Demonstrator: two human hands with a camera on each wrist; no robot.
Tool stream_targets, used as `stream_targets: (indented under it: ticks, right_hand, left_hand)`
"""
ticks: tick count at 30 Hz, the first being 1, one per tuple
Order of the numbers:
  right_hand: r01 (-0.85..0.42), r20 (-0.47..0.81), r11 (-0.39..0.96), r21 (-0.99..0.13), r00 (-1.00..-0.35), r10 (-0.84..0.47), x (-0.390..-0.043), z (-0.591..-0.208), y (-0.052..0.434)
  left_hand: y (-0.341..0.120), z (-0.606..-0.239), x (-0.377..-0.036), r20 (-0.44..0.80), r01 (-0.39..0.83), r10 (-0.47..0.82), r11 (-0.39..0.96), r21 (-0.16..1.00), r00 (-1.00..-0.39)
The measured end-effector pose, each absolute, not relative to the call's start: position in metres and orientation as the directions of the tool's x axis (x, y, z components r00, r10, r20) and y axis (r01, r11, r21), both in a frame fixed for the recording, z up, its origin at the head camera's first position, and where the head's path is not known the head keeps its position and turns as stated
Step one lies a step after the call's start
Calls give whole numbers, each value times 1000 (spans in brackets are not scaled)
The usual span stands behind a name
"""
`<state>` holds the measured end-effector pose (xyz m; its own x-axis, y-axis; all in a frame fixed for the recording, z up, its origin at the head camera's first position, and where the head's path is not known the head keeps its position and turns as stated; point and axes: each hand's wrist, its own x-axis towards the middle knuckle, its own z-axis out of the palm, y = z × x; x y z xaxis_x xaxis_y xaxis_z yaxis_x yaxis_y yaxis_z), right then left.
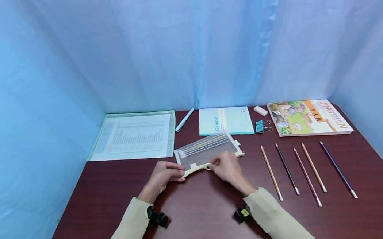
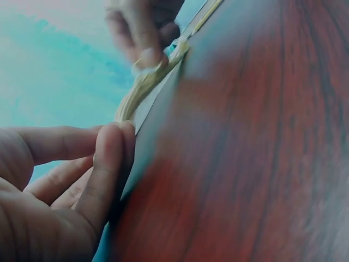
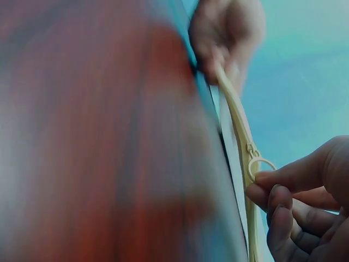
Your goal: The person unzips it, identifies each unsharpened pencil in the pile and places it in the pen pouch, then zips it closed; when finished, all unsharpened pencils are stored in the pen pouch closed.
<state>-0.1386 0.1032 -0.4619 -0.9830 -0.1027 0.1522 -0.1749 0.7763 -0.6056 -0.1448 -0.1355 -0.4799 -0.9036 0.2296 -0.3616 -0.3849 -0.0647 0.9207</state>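
A flat mesh pencil pouch [image 1: 206, 151] lies near the middle of the dark red table [image 1: 197, 207], a few pencils already showing through its clear face; its cream zipper [image 3: 240, 123] runs along the near edge. The left hand [image 1: 163, 174] pinches the left end of that edge between thumb and fingertips, seemingly to keep it taut; the right hand [image 1: 225, 166] has thumb and forefinger closed on the ring pull [image 3: 260, 166] of the slider, about midway along. To the right, five loose pencils [image 1: 296, 171] lie side by side, well apart from the pouch; beyond it sit a notepad [image 1: 226, 121], a pen [image 1: 184, 120], two binder clips [image 1: 261, 126], an eraser [image 1: 261, 110], a picture book [image 1: 308, 116] and, far left, a sheet in a plastic folder [image 1: 133, 134]. The near table edge leaves open room for both forearms.
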Motion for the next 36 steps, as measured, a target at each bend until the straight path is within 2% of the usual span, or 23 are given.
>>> stream_targets:
  ticks: [7, 10, 15, 20, 24, 31, 36]
  right_hand:
    - [-75, 181, 848, -524, -983, 25, -147, -462, 179]
    - [-63, 187, 871, -487, -982, 34, -146, -457, 202]
    - [-100, 182, 874, -475, -983, -13, -148, -450, 212]
    - [-66, 103, 883, -465, -994, -20, -147, -453, 213]
    - [-96, 64, 888, -450, -995, -75, -146, -453, 215]
    - [-161, -71, 867, -472, -973, -219, -136, -447, 218]
    - [-199, -115, 848, -491, -950, -290, -127, -443, 219]
  left_hand:
    - [-150, -476, -142, -375, -385, 223, -1, 923, -900]
    - [-154, -475, -141, -376, -377, 229, 41, 925, -898]
    - [-156, -473, -139, -361, -352, 246, 81, 933, -900]
    - [-154, -472, -134, -366, -346, 272, 120, 931, -890]
    - [-153, -467, -132, -349, -309, 307, 172, 935, -885]
    - [-150, -460, -132, -265, -111, 312, 435, 894, -912]
    - [-141, -458, -136, -226, -37, 261, 574, 818, -938]
